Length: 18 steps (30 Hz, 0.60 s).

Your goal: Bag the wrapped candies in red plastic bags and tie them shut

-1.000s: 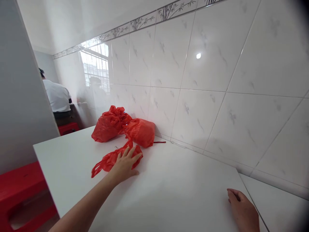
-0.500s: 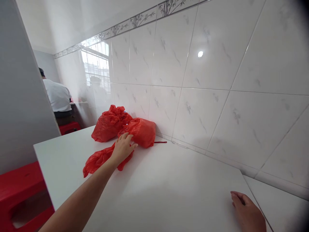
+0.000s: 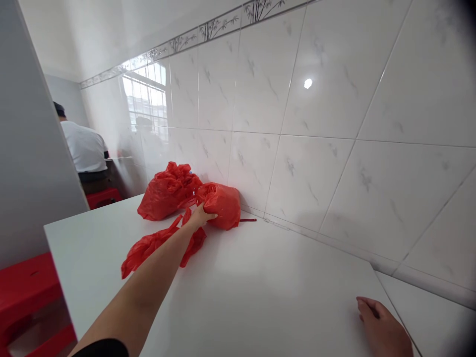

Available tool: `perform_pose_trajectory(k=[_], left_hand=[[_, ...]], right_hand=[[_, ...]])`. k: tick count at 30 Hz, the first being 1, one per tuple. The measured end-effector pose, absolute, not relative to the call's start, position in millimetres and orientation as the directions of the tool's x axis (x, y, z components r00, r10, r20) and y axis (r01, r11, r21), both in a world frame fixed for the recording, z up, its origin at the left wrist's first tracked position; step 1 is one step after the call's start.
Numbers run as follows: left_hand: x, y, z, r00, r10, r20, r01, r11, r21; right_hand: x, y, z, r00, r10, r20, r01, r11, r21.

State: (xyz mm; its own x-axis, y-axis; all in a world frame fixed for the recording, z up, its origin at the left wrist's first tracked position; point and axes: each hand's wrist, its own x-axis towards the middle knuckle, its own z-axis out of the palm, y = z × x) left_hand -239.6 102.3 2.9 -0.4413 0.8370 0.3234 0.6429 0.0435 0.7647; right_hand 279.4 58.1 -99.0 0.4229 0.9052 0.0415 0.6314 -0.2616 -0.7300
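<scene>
My left hand (image 3: 203, 216) reaches across the white table (image 3: 267, 287) to a full red plastic bag (image 3: 225, 206) by the wall. Its thumb lies on the bag's front, while the other fingers are largely hidden at the bag's left side, gripping it. Under my forearm lies a crumpled, flatter red plastic bag (image 3: 148, 248). A larger bulging red bag (image 3: 163, 193) stands behind it to the left. At the lower right, my right hand (image 3: 383, 325) rests near the table's edge with fingers curled together and nothing visible in them.
A thin dark red strip (image 3: 248, 220) lies beside the full bag, and a thin clear object (image 3: 277, 224) lies along the tiled wall (image 3: 267, 163). Red stools (image 3: 29, 282) stand left of the table. Farther back, a person in a white shirt (image 3: 84, 146) sits facing away.
My left hand has moved forward from above the crumpled bag onto the full bag's left side, its fingers passing out of sight. My right hand has stayed nearly still.
</scene>
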Motion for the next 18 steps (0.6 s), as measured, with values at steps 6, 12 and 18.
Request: perform_pose_trajectory(k=[6,12,18], left_hand=[[-188,100,8,-0.520,0.715,0.467,0.543,-0.146,0.827],[-118,84,26,-0.485,0.680,0.550,0.405,-0.382,0.830],[-22,62,15,-0.359,0.763,0.538,0.289,-0.458,0.841]], right_hand=[[277,55,-94,0.418,0.907,0.044,0.621,-0.250,-0.743],[276,55,-92,0.416,0.909,0.009,0.616,-0.275,-0.738],[278,55,-96,0.419,0.908,0.013,0.563,-0.249,-0.788]])
